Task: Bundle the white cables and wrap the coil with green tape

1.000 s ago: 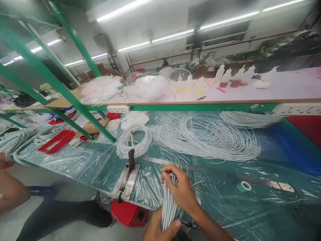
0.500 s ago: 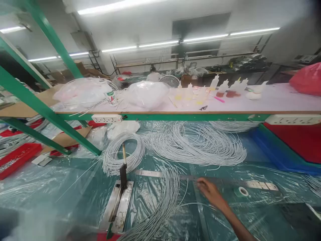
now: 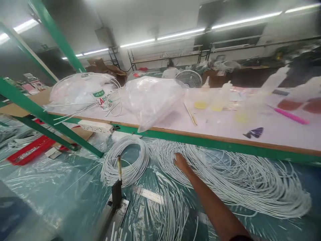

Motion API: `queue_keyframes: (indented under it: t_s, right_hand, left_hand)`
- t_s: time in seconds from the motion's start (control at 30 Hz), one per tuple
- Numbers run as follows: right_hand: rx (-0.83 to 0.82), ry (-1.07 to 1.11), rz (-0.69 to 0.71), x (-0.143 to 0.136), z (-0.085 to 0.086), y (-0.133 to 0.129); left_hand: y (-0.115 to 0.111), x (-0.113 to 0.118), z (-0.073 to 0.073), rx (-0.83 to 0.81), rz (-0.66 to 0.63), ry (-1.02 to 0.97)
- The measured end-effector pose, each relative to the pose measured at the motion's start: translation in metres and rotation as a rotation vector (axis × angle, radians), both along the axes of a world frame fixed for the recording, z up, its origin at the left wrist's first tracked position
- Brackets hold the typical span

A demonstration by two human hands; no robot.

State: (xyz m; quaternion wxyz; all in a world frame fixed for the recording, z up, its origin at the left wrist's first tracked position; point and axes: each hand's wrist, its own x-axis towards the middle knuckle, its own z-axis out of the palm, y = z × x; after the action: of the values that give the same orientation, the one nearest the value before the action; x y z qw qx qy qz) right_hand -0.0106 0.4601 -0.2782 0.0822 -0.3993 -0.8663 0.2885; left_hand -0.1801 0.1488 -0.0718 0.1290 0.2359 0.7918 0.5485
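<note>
We see our right hand [image 3: 181, 163] stretched forward, its arm running out from the lower right of the view, and it rests on the large loose coil of thin white wire [image 3: 233, 180] that spreads over the plastic-covered green bench top [image 3: 50, 187]. The hand lies on the left edge of that coil; its fingers point away from us and press into the strands, but we cannot tell whether they have closed round any wire or merely lie on it. Our left hand is out of view.

Just left of the large coil lies a smaller, tighter ring of white wire [image 3: 125, 164], touching or nearly touching it. In front of that ring, nearer to us than the large coil, stands the upright lever of a metal cutter [image 3: 116, 187] with a pale handle. A flat steel ruler [image 3: 147, 194] lies just before the large coil, and a bundle of cut white wire lengths [image 3: 173, 214] curves over the ruler's right end.

Above the large coil runs a green-edged shelf [image 3: 200, 137], bearing clear plastic bags [image 3: 150, 97] and blurred squeeze bottles [image 3: 220, 98]. Well to the left of the coil sits a red tray [image 3: 27, 154].
</note>
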Motion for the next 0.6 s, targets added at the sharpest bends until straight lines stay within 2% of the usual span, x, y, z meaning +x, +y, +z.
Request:
queue_keyframes:
  t_s: [0.07,0.17,0.3,0.43,0.6]
  right_hand:
    - [0.011,-0.043,0.045,-0.032,-0.005,0.006]
    - [0.024,-0.116,0.054,-0.072,-0.006,-0.004]
    - [0.009,-0.274,-0.136,-0.105,-0.009,-0.027]
    - [0.016,-0.335,-0.242,-0.106,-0.017,-0.041]
    - [0.024,-0.287,-0.209,-0.091,-0.024,-0.040]
  left_hand:
    - [0.003,-0.007,-0.014,-0.049,0.014,0.028]
    - [0.004,-0.011,-0.021,-0.085,0.010,0.047]
    - [0.008,-0.020,-0.020,-0.118,0.007,0.020]
    - [0.007,-0.038,-0.024,-0.144,0.006,-0.013]
    - [0.004,-0.059,-0.040,-0.118,0.045,-0.203]
